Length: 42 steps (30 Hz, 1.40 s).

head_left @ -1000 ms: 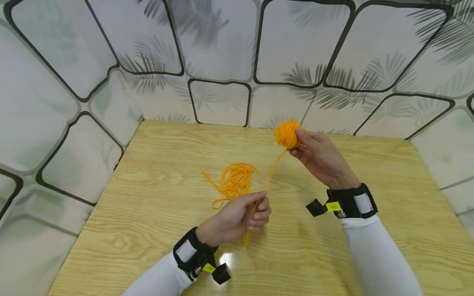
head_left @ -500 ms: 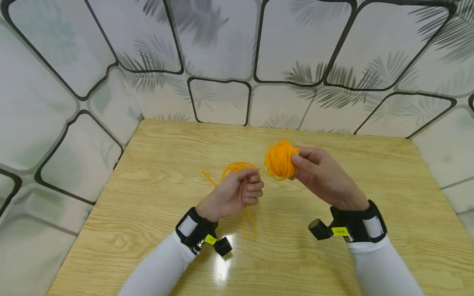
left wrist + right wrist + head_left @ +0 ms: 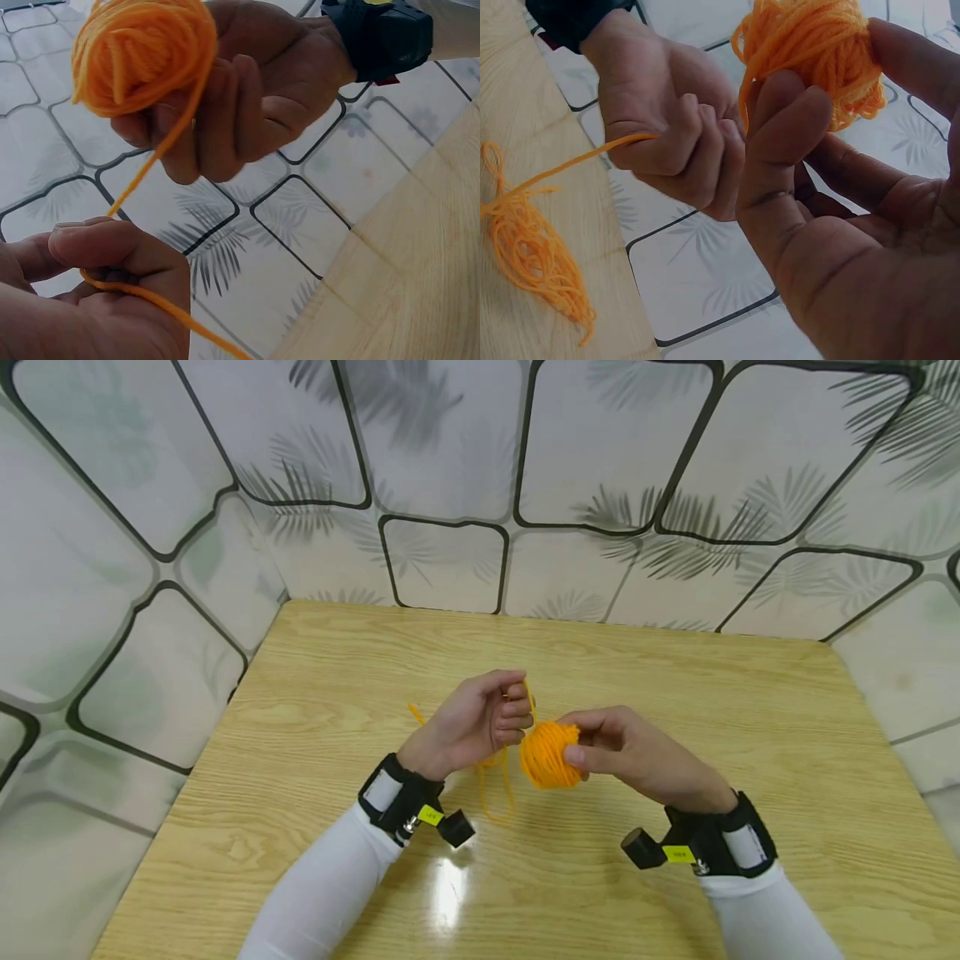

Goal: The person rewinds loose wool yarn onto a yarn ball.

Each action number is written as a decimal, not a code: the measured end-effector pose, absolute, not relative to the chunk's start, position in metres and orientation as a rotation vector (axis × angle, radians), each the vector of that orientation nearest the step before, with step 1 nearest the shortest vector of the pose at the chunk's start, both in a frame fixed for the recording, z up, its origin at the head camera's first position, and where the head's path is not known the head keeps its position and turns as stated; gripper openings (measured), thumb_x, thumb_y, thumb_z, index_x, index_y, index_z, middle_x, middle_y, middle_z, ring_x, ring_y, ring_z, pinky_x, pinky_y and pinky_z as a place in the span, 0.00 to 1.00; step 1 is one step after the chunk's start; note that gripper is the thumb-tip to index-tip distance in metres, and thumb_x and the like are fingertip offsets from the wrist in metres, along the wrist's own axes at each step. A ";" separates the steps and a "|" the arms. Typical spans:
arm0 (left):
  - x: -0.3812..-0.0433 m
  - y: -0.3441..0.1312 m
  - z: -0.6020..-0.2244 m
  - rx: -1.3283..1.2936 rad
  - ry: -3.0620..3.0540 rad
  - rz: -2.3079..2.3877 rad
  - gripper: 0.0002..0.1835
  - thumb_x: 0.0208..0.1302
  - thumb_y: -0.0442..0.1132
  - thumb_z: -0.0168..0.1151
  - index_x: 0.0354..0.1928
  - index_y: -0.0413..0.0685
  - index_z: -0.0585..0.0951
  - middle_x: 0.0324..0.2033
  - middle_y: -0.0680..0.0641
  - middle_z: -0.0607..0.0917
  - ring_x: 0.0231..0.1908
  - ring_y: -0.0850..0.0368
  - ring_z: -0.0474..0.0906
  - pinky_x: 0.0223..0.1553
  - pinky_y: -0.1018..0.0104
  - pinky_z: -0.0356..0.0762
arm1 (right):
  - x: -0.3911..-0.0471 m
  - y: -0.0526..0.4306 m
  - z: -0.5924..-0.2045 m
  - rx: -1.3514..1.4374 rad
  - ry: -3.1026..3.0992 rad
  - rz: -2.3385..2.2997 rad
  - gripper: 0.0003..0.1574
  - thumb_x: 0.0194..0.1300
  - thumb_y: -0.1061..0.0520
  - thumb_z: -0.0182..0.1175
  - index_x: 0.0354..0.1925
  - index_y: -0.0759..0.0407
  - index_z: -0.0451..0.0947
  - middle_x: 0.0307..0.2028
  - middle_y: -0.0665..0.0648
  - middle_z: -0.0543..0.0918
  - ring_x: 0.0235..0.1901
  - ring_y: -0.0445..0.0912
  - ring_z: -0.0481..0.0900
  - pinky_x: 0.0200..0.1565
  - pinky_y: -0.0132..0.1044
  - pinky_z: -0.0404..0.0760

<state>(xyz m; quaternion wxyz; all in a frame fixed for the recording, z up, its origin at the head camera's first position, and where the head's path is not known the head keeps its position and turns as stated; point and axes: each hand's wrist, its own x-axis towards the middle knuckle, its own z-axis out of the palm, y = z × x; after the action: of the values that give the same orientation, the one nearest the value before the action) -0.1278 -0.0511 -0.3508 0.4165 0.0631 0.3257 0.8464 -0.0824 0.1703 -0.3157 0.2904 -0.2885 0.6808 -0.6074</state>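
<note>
1. The left hand [image 3: 480, 720] is hiding most of the loose yarn pile [image 3: 536, 251] in the head view; only a loop is showing under the wrist at about 6 o'clock from that hand. The right wrist view is showing the pile lying on the worktop [image 3: 675, 693].
2. The right hand [image 3: 622, 752] is grasping the ball of yarn [image 3: 547, 756] between thumb and fingertips, holding it above the middle of the worktop, at about 4 o'clock from the left hand.
3. The left hand is staying clenched round the yarn strand [image 3: 150, 161], which is running from the ball into its curled fingers and trailing out below.
4. The worktop is showing pale wood grain with a glare spot at its near edge. Walls [image 3: 450, 460] with rounded black outlines and grey palm-leaf prints are standing behind it.
5. Black wrist straps [image 3: 390, 797] are carrying small yellow tags; their writing is too small to read.
</note>
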 end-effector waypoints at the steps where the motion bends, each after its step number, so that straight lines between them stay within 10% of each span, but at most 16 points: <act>1: -0.129 -0.051 -0.349 0.165 0.819 2.126 0.15 0.68 0.47 0.47 0.25 0.50 0.61 0.19 0.55 0.60 0.18 0.64 0.54 0.21 0.74 0.54 | -0.082 0.170 -0.318 -0.770 1.825 -1.599 0.15 0.69 0.61 0.46 0.52 0.62 0.71 0.41 0.65 0.77 0.35 0.51 0.74 0.38 0.46 0.75; 42: -0.096 -0.052 -0.275 0.681 1.275 2.038 0.18 0.69 0.44 0.46 0.24 0.41 0.60 0.18 0.48 0.58 0.17 0.58 0.52 0.20 0.67 0.51 | -0.120 0.166 -0.401 -0.227 2.133 -1.569 0.28 0.59 0.39 0.58 0.39 0.64 0.73 0.36 0.61 0.75 0.38 0.53 0.72 0.44 0.49 0.72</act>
<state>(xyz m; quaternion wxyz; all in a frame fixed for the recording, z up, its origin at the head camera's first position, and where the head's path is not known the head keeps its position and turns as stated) -0.0962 -0.0515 -0.2749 0.3158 0.2585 0.4841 0.7740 -0.1197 0.1658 -0.4006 0.2395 -0.0830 0.7792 -0.5733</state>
